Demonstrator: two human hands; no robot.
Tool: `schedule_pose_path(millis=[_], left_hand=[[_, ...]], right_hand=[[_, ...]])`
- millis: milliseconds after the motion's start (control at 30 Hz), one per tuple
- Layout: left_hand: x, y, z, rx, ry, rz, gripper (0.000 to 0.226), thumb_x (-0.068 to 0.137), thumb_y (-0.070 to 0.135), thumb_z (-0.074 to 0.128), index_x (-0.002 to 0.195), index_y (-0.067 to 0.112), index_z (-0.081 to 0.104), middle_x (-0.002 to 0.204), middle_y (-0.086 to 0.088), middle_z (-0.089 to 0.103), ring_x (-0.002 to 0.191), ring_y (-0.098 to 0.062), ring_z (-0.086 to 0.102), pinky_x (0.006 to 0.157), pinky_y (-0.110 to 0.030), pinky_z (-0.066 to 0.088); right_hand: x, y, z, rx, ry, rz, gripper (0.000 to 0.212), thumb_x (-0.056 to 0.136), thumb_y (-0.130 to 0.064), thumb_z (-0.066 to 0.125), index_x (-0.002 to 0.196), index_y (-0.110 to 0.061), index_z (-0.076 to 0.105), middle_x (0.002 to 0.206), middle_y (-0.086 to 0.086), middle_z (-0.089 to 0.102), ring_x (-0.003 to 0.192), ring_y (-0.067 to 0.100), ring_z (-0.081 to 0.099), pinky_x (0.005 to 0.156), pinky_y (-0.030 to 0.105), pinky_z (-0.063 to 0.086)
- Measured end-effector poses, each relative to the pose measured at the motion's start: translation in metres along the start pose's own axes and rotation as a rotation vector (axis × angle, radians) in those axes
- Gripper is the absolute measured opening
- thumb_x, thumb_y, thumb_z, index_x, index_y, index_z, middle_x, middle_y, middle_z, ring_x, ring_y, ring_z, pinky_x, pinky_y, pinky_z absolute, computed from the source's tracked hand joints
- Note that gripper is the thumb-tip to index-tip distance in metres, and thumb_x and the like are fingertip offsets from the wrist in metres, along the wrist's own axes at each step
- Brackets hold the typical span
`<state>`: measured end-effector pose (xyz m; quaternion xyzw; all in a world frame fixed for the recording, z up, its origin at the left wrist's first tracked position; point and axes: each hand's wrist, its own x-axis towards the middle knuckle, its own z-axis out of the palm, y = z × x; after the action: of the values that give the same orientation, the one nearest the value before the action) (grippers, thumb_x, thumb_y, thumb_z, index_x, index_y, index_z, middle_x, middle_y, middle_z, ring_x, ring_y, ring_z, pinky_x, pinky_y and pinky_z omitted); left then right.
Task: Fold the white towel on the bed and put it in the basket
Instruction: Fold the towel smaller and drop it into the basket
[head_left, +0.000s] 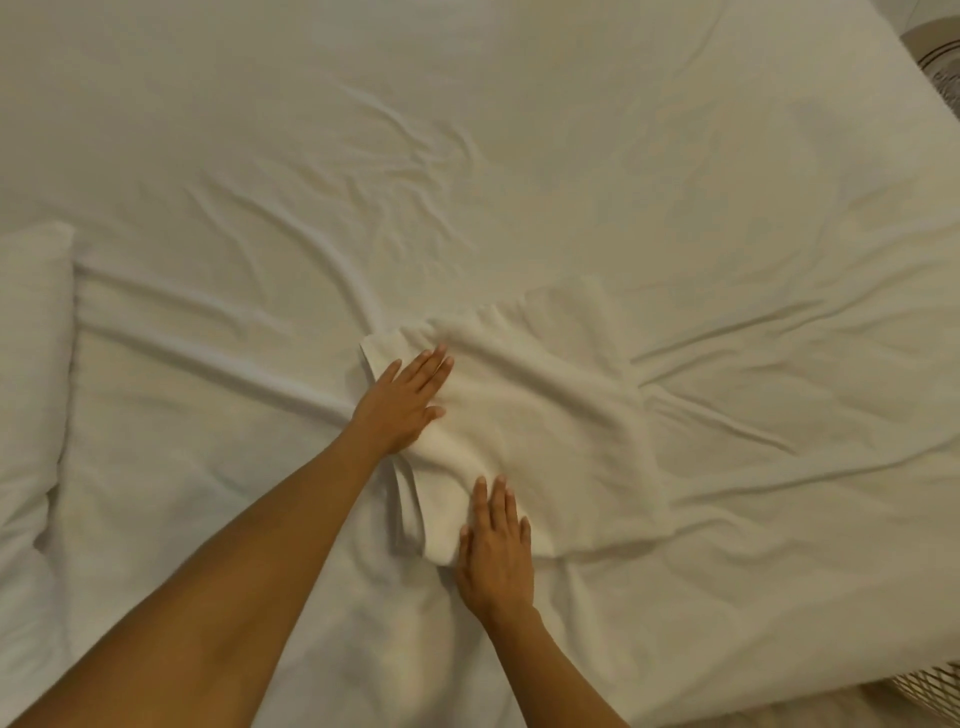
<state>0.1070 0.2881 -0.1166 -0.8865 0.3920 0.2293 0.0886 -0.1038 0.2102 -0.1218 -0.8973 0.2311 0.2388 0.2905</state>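
Note:
The white towel lies folded over on the white bed sheet, roughly in the middle of the view. My left hand rests flat, palm down, on the towel's left part near its far left corner. Palm down as well, my right hand presses on the towel's near edge, where layered folds show. Neither hand grips the cloth. A woven, lattice-patterned thing, possibly the basket, peeks out at the bottom right corner beyond the bed's edge.
A white pillow lies at the left side of the bed. The sheet is wrinkled around the towel. The bed's right corner is at the upper right, with a patterned object beyond it.

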Motion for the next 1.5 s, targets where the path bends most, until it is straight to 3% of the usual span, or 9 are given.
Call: schedule_pose_path(millis=[133, 267, 333, 467, 667, 900, 1033, 1167, 1500], left_hand=[[0.001, -0.003, -0.009, 0.049, -0.034, 0.017, 0.068, 0.1, 0.045, 0.026, 0.151, 0.017, -0.011, 0.16, -0.003, -0.015, 0.15, -0.017, -0.005, 0.121, -0.04, 0.007], [0.001, 0.005, -0.021, -0.001, 0.018, -0.008, 0.065, 0.101, 0.04, 0.026, 0.152, 0.013, -0.004, 0.161, -0.006, -0.005, 0.15, -0.018, 0.003, 0.121, -0.039, 0.006], [0.003, 0.007, -0.029, -0.032, 0.083, -0.021, 0.063, 0.102, 0.037, 0.027, 0.151, 0.01, -0.001, 0.162, -0.008, 0.0, 0.15, -0.018, 0.006, 0.121, -0.036, 0.008], [0.019, -0.003, -0.051, -0.106, 0.067, -0.142, 0.069, 0.101, 0.04, 0.03, 0.151, 0.006, -0.003, 0.161, -0.011, -0.005, 0.15, -0.021, 0.0, 0.122, -0.037, 0.006], [0.051, -0.022, -0.065, -0.263, -0.181, -0.23, 0.081, 0.094, 0.047, 0.048, 0.151, 0.006, 0.009, 0.16, -0.013, 0.012, 0.148, -0.025, 0.013, 0.12, -0.04, 0.017], [0.068, -0.019, -0.044, -0.397, -0.145, -0.317, 0.081, 0.086, 0.036, 0.065, 0.147, 0.007, 0.021, 0.154, -0.012, 0.028, 0.142, -0.028, 0.028, 0.115, -0.042, 0.027], [0.08, -0.009, -0.031, -0.363, -0.132, -0.369, 0.089, 0.082, 0.032, 0.07, 0.147, 0.004, 0.016, 0.158, -0.013, 0.017, 0.146, -0.025, 0.016, 0.118, -0.044, 0.015], [0.088, -0.01, -0.037, -0.342, -0.101, -0.38, 0.094, 0.068, 0.031, 0.082, 0.14, 0.006, 0.026, 0.141, -0.014, 0.041, 0.129, -0.033, 0.043, 0.11, -0.043, 0.031], [0.085, 0.007, -0.038, -0.181, -0.021, -0.373, 0.079, 0.064, 0.034, 0.084, 0.125, 0.007, 0.041, 0.127, -0.014, 0.045, 0.116, -0.03, 0.047, 0.099, -0.037, 0.037]], right_hand=[[0.0, 0.006, -0.008, 0.016, -0.027, -0.037, 0.059, 0.098, -0.027, 0.024, 0.151, -0.017, 0.0, 0.16, 0.006, -0.004, 0.148, 0.021, 0.001, 0.119, 0.038, 0.006], [0.009, 0.012, -0.029, 0.007, 0.137, -0.101, 0.052, 0.086, -0.024, 0.037, 0.133, -0.006, 0.05, 0.133, 0.019, 0.056, 0.121, 0.031, 0.057, 0.1, 0.038, 0.046], [0.026, 0.018, -0.052, -0.026, 0.189, -0.122, 0.047, 0.078, -0.02, 0.048, 0.119, -0.005, 0.063, 0.115, 0.019, 0.068, 0.101, 0.03, 0.068, 0.083, 0.037, 0.056], [0.08, 0.032, -0.113, -0.165, 0.304, -0.196, 0.049, 0.081, -0.021, 0.049, 0.124, 0.0, 0.058, 0.124, 0.026, 0.061, 0.111, 0.036, 0.062, 0.09, 0.041, 0.052], [0.164, 0.036, -0.194, -0.376, 0.308, -0.211, 0.058, 0.094, -0.023, 0.045, 0.146, -0.01, 0.024, 0.155, 0.019, 0.02, 0.142, 0.031, 0.023, 0.113, 0.042, 0.024], [0.224, 0.036, -0.215, -0.601, 0.057, -0.269, 0.063, 0.097, -0.034, 0.038, 0.15, -0.018, 0.008, 0.16, 0.009, 0.001, 0.147, 0.027, 0.0, 0.118, 0.047, 0.008], [0.245, 0.035, -0.223, -0.71, -0.097, -0.283, 0.072, 0.093, -0.042, 0.047, 0.15, -0.018, 0.01, 0.159, 0.006, 0.01, 0.147, 0.026, 0.003, 0.118, 0.046, 0.011], [0.259, 0.031, -0.227, -0.724, -0.153, -0.267, 0.081, 0.081, -0.048, 0.061, 0.146, -0.02, 0.023, 0.149, 0.003, 0.034, 0.139, 0.025, 0.026, 0.109, 0.043, 0.025], [0.24, 0.032, -0.225, -0.759, 0.017, -0.324, 0.065, 0.072, -0.049, 0.07, 0.123, -0.014, 0.052, 0.122, 0.005, 0.055, 0.119, 0.025, 0.041, 0.102, 0.037, 0.028]])
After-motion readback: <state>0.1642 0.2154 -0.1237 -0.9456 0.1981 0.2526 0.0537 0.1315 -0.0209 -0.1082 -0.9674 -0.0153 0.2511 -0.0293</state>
